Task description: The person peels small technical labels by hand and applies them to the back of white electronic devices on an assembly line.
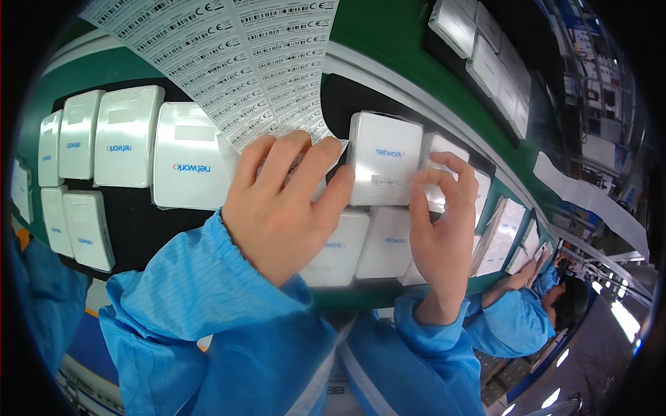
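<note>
My left hand (290,201) is closed at the lower end of a long sheet of barcode labels (236,66), its fingertips bent over the paper and partly hidden. Just right of it sits a white box (385,149) in clear film, with blue lettering and a small printed label low on its face. Over that box's right edge is my right hand (447,222), thumb and forefinger pinched together. Whether anything small is between those fingertips, I cannot make out. More white boxes (383,243) lie below and behind my hands.
Several white boxes (125,139) stand on a black mat (132,229) at the left. Another group (485,62) sits at the far right on the green table (374,35). A pale paper strip (590,197) hangs at right. A co-worker in blue (517,322) works at lower right.
</note>
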Demonstrator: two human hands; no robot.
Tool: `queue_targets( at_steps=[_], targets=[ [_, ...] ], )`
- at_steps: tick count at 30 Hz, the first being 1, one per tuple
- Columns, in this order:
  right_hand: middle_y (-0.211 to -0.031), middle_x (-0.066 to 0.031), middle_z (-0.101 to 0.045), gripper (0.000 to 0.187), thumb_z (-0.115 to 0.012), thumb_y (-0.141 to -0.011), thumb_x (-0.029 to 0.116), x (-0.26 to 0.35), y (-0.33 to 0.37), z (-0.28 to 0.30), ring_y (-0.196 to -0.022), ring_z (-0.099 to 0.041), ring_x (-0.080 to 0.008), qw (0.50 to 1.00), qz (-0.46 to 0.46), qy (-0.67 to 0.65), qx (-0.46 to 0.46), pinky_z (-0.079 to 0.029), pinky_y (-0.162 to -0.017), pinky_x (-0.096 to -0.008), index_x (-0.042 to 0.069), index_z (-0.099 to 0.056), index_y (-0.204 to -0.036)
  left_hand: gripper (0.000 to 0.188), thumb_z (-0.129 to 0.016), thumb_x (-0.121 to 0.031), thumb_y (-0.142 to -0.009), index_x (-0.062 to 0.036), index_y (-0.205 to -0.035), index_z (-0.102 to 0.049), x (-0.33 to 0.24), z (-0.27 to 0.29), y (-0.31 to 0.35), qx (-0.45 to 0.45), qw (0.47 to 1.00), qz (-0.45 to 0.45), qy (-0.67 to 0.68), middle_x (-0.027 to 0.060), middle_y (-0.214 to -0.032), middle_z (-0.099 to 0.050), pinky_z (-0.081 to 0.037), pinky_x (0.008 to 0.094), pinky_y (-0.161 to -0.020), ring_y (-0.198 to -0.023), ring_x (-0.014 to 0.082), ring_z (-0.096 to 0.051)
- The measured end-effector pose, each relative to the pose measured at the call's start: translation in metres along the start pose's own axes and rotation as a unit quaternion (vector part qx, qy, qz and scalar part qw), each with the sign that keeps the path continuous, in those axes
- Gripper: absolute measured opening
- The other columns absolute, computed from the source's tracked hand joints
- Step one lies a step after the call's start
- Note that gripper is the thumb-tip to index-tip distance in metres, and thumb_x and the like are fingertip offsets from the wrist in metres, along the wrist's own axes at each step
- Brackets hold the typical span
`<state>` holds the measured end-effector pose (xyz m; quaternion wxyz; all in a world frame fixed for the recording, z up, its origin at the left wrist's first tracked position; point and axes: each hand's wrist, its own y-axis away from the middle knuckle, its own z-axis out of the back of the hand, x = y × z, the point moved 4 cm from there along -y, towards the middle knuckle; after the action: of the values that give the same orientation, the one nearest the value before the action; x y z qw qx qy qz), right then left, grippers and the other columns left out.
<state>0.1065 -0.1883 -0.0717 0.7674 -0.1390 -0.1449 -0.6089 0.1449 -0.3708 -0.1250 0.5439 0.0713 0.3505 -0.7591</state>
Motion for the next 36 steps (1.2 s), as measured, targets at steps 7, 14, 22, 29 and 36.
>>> queue_targets(
  at_steps=[7, 14, 22, 29, 36],
  targets=[
    [-0.127, -0.0185, -0.054, 0.013, -0.067, -0.086, -0.004, 0.007, 0.004, -0.006, -0.121, -0.047, -0.0396, 0.997, 0.046, 0.054, -0.02, -0.044, -0.097, -0.0463, -0.002, -0.067, -0.098, 0.04, -0.079, -0.008, -0.067, -0.0062, -0.106, -0.071, 0.0, 0.0, 0.0, 0.005, 1.0, 0.001, 0.001, 0.0091, -0.121, -0.061, -0.045, 0.0486, -0.097, -0.113, 0.0324, -0.056],
    [-0.124, -0.0196, -0.055, 0.012, -0.067, -0.084, -0.006, 0.012, 0.005, -0.008, -0.123, -0.045, -0.0415, 0.996, 0.05, 0.064, -0.037, -0.042, -0.1, -0.0482, -0.003, -0.067, -0.095, 0.04, -0.077, -0.004, -0.066, -0.0052, -0.105, -0.071, 0.0, 0.0, 0.001, -0.009, 1.0, -0.003, 0.004, 0.0097, -0.12, -0.061, -0.046, 0.0484, -0.096, -0.111, 0.033, -0.057],
    [-0.122, -0.0215, -0.055, 0.011, -0.072, -0.08, -0.002, 0.008, 0.001, -0.012, -0.12, -0.047, -0.042, 0.998, 0.03, 0.049, -0.034, -0.042, -0.099, -0.0481, -0.003, -0.066, -0.09, 0.037, -0.074, -0.002, -0.065, -0.0043, -0.103, -0.072, 0.0, 0.0, 0.0, -0.02, 1.0, -0.002, 0.009, 0.0104, -0.118, -0.062, -0.047, 0.048, -0.093, -0.108, 0.0324, -0.058],
    [-0.12, -0.0216, -0.055, 0.009, -0.07, -0.076, -0.004, 0.007, -0.01, -0.009, -0.118, -0.047, -0.0418, 0.998, 0.033, 0.049, -0.017, -0.041, -0.1, -0.0477, -0.002, -0.064, -0.083, 0.039, -0.07, 0.0, -0.063, -0.0034, -0.102, -0.072, 0.0, 0.0, -0.001, -0.028, 1.0, -0.003, 0.01, 0.0106, -0.117, -0.062, -0.047, 0.0471, -0.092, -0.106, 0.0315, -0.059],
    [-0.125, -0.0226, -0.052, 0.01, -0.069, -0.075, -0.005, 0.006, -0.012, -0.015, -0.122, -0.043, -0.0439, 0.995, 0.069, 0.067, 0.009, -0.04, -0.101, -0.0491, -0.003, -0.063, -0.083, 0.037, -0.068, -0.001, -0.065, -0.0034, -0.102, -0.072, 0.001, 0.0, 0.001, -0.033, 0.999, -0.008, 0.005, 0.0107, -0.117, -0.062, -0.047, 0.0475, -0.094, -0.106, 0.031, -0.059]
  ],
)
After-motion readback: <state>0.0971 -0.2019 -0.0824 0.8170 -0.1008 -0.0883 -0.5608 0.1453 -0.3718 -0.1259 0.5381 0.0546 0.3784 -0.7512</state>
